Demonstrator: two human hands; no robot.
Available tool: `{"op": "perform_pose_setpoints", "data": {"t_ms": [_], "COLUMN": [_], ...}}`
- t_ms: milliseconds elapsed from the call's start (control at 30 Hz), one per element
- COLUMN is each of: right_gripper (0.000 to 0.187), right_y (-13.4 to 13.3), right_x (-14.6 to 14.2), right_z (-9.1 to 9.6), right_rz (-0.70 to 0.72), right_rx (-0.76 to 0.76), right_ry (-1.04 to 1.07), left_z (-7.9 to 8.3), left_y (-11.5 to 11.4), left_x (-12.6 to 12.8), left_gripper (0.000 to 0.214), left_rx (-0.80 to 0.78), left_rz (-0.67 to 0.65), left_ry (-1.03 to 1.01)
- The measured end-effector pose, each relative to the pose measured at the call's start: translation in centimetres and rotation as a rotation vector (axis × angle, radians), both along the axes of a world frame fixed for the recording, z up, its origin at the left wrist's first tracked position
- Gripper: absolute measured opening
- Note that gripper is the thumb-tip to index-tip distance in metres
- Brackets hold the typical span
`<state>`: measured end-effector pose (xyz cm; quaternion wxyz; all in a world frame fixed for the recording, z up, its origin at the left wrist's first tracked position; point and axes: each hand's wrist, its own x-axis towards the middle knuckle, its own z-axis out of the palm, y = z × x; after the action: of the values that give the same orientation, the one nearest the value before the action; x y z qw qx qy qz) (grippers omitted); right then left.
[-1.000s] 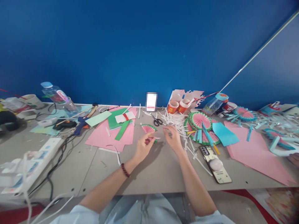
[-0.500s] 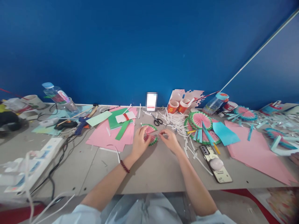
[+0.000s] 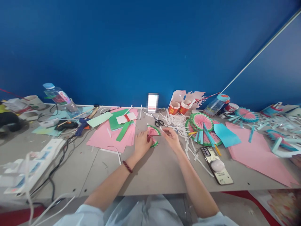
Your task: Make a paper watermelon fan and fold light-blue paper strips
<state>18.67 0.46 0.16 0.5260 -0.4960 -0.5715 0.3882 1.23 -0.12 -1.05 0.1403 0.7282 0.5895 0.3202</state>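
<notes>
My left hand (image 3: 141,144) is closed around the base of a small folded paper fan (image 3: 153,131), pink with a green scalloped rim, held just above the grey table (image 3: 152,169). My right hand (image 3: 171,138) sits just right of the fan, fingers pinched on a thin white paper strip (image 3: 161,128) beside the fan's right edge. A red bead bracelet (image 3: 127,166) circles my left wrist.
Black scissors (image 3: 159,122) and white paper scraps (image 3: 180,122) lie behind the hands. Pink sheets (image 3: 110,138) and green paper (image 3: 117,122) lie to the left, finished fans (image 3: 201,121) and a phone (image 3: 217,165) to the right. Orange cups (image 3: 174,107), bottles (image 3: 57,95), cables and a power strip (image 3: 35,163) crowd the edges.
My right hand moved in from the scraps to the fan's right edge. The left hand tipped the fan more upright and spread it.
</notes>
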Motion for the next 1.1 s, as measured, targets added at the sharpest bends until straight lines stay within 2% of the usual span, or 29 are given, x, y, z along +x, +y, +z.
{"op": "perform_pose_setpoints", "data": {"t_ms": [167,233,333,400,500,633,767,933,1033,1100], "right_gripper": [0.028,0.030,0.029,0.027,0.026,0.027,0.024,0.013,0.015,0.018], "right_y": [-0.4,-0.6,-0.8,-1.0,-1.2,-1.2,-1.0,-1.2,-1.4,-1.5], "right_x": [-0.4,-0.6,-0.9,-0.9,-0.9,-0.6,-0.2,0.0,0.0,0.0], "right_z": [0.2,0.3,0.6,1.0,1.6,1.7,1.5,1.7,2.1,2.2], "right_rz": [0.105,0.131,0.158,0.187,0.181,0.098,0.052,0.068,0.108,0.138], "right_rx": [-0.106,-0.126,-0.147,-0.136,-0.096,-0.019,0.030,0.169,0.269,0.283], "right_ry": [0.111,0.127,0.138,0.158,0.188,0.139,0.067,-0.156,-0.336,-0.417], "left_z": [0.0,-0.2,-0.2,0.2,1.0,1.4,1.3,1.9,2.4,2.7], "left_y": [0.1,0.4,0.7,0.8,0.7,0.7,0.7,0.6,0.6,0.5], "left_x": [-0.1,-0.2,-0.4,-0.8,-1.3,-1.9,-1.9,-1.9,-2.0,-2.1], "left_gripper": [0.041,0.040,0.041,0.048,0.052,0.065,0.068,0.069,0.055,0.042], "left_rx": [-0.068,-0.121,-0.267,-0.384,-0.527,-0.680,-0.748,-0.776,-0.775,-0.698], "left_rz": [-0.047,-0.061,-0.011,0.017,0.009,-0.089,-0.149,-0.102,-0.164,-0.245], "left_ry": [-0.216,-0.394,-0.708,-0.872,-1.004,-1.157,-1.224,-1.253,-1.214,-1.151]}}
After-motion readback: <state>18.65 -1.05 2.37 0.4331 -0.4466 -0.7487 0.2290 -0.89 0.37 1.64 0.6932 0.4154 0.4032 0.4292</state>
